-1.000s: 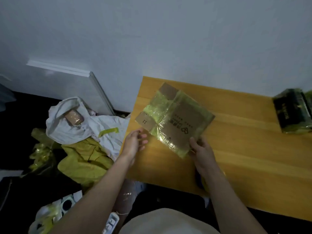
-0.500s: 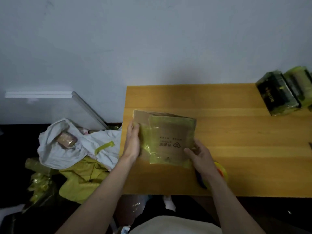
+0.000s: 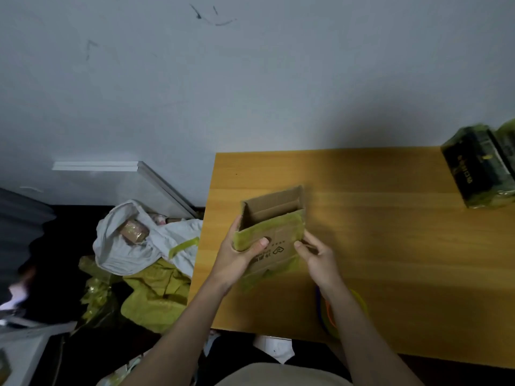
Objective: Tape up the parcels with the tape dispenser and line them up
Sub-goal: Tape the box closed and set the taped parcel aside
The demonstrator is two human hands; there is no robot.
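Note:
A small cardboard box (image 3: 274, 215) with yellow-green tape on its front stands opened into shape above the wooden table (image 3: 390, 246), its top open and hollow inside. My left hand (image 3: 239, 253) grips its left side, thumb on the front face. My right hand (image 3: 316, 253) pinches its lower right edge. A tape dispenser (image 3: 338, 310) with a yellow roll lies on the table, mostly hidden under my right forearm. Dark parcels (image 3: 479, 168) wrapped in yellow-green tape sit at the table's far right.
On the floor left of the table lies a heap of white bag (image 3: 131, 246) and yellow-green wrapping (image 3: 156, 293), with a small taped parcel (image 3: 133, 231) inside the bag. A grey wall (image 3: 250, 79) rises right behind the table.
The flattened box has been turned and pushed open into an upright hollow shape. My left hand went from its edge to gripping its side. The camera view shifted right.

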